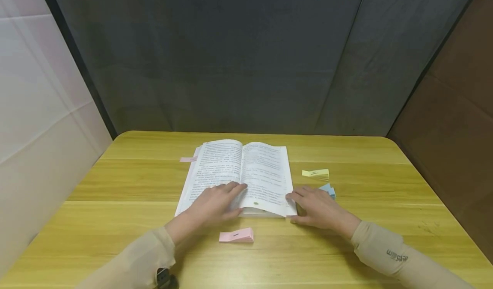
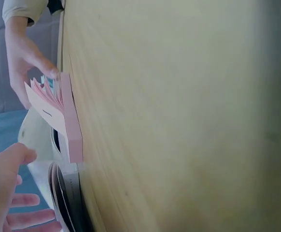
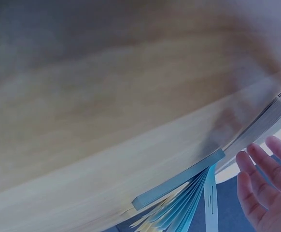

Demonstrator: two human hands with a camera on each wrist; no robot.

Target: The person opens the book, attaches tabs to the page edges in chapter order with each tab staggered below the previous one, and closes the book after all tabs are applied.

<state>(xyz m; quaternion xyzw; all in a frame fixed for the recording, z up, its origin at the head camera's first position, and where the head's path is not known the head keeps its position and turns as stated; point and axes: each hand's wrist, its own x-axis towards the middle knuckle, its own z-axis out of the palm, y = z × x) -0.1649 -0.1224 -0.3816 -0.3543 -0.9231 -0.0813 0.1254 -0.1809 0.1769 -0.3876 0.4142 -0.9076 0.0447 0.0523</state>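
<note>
An open book (image 1: 219, 165) with printed pages lies on the table. My left hand (image 1: 213, 201) rests over the lower part of the left page, its fingertips reaching the central fold; in the left wrist view its fingers (image 2: 27, 220) are spread. My right hand (image 1: 317, 205) is at the lower right corner of the right page, touching its edge. In the right wrist view its fingers (image 3: 263, 169) are loosely extended. The bottom edge of the right page (image 1: 265, 195) bows up slightly. A pink pad of paper strips (image 1: 236, 236) lies in front of the book, between the hands.
A blue pad (image 1: 328, 190) sits partly hidden just beyond my right hand. Farther back lies a yellow strip pad (image 1: 316, 174). One pink tab (image 1: 188, 159) sticks out from the book's left side. The wooden table (image 1: 127, 182) ends at a dark curtain (image 1: 231, 66).
</note>
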